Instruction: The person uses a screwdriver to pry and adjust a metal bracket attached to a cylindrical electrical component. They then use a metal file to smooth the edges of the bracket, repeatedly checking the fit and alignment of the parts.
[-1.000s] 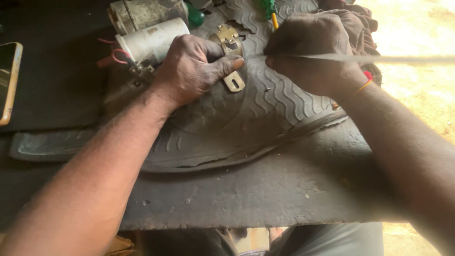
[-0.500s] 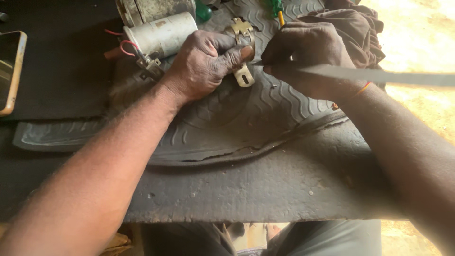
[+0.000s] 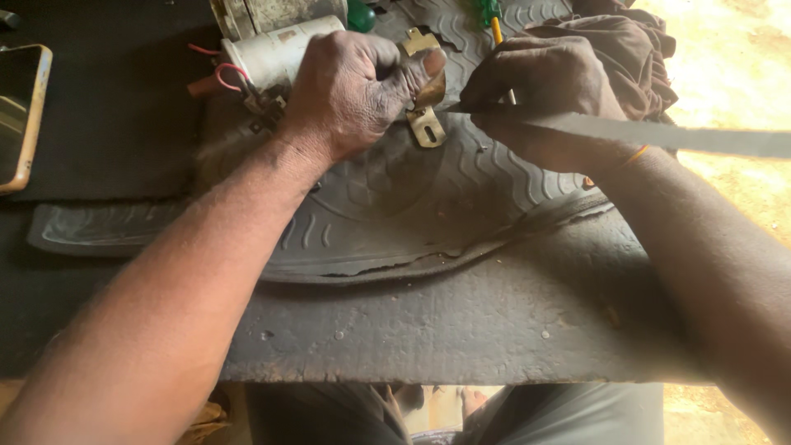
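My left hand (image 3: 354, 91) grips a small brass bracket (image 3: 426, 124) and presses it down on a grey rubber mat (image 3: 428, 206) with wavy ribs. The bracket's slotted end sticks out below my thumb. My right hand (image 3: 548, 95) is closed around a long flat metal file (image 3: 659, 133). The file's tip touches the bracket beside my left thumb, and its blade runs off to the right edge of the view.
A white cylindrical part (image 3: 272, 53) with red wires (image 3: 216, 78) lies behind my left hand. A green-handled screwdriver (image 3: 493, 18) and a brown cloth (image 3: 630, 49) lie at the back. A phone (image 3: 23, 115) rests at the left. The dark bench edge (image 3: 461, 330) runs across the front.
Both hands sit slightly lower in the view. My left thumb has shifted over the bracket and the file's tip has come against it.
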